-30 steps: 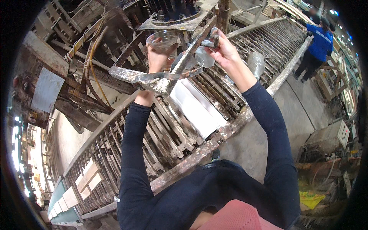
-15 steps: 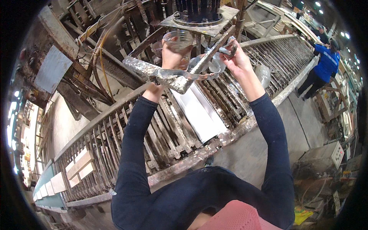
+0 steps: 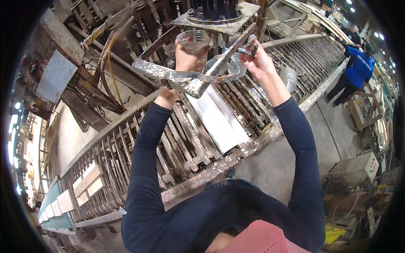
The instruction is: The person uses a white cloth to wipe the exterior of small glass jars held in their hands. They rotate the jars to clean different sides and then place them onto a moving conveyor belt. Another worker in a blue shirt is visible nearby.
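Observation:
My left hand (image 3: 189,58) is closed around a clear plastic cup (image 3: 194,39), reaching past a crusted metal frame (image 3: 185,82). On the frame's other side, my right hand (image 3: 262,64) grips a small dark, stained piece (image 3: 254,49), whose kind I cannot make out. Translucent plastic (image 3: 233,67) shows inside the frame, between my hands. The frame hangs below a square metal plate (image 3: 217,23) under a dark cylindrical housing (image 3: 215,8). Beneath my hands a white sheet-like piece (image 3: 217,120) lies across a slatted conveyor (image 3: 181,139).
Another clear plastic container (image 3: 288,79) sits on the conveyor right of my right forearm. Pale wooden strips (image 3: 88,181) lie at the left end. A person in a blue shirt (image 3: 360,67) stands at the far right. A grey control box (image 3: 352,173) is at the lower right.
The view has shifted slightly, and the frame sits a little lower left in it. My right hand has edged slightly relative to the frame; both hands keep their holds.

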A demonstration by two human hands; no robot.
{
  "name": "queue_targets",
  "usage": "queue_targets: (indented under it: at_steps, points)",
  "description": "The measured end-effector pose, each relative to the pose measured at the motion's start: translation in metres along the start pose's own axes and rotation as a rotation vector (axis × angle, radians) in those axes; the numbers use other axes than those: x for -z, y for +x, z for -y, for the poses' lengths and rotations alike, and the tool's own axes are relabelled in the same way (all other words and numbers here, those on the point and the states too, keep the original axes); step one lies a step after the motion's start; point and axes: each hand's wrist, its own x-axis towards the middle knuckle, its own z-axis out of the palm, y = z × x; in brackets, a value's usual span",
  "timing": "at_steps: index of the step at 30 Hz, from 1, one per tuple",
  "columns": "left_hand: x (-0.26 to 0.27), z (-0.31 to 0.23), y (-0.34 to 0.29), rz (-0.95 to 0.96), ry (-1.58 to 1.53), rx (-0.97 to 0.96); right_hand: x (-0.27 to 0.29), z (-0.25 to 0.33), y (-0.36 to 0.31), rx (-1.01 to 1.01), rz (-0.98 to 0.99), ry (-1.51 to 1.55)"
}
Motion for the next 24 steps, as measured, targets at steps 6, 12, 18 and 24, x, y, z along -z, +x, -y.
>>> queue_targets:
  at_steps: [6,12,18,24]
  points:
    - [-0.005,-0.015,-0.006,-0.016,-0.163,0.020,0.002,-0.003,0.004,0.025,0.004,-0.052]
    - [-0.009,-0.010,-0.006,-0.021,-0.388,0.003,0.010,-0.007,0.014,0.060,0.118,-0.017]
    - [-0.002,0.012,-0.002,0.134,-0.101,-0.364,0.007,-0.008,0.015,0.076,0.227,0.117]
    - [-0.003,0.005,-0.002,0.109,-0.154,-0.232,0.013,-0.011,0.024,0.095,0.183,0.114]
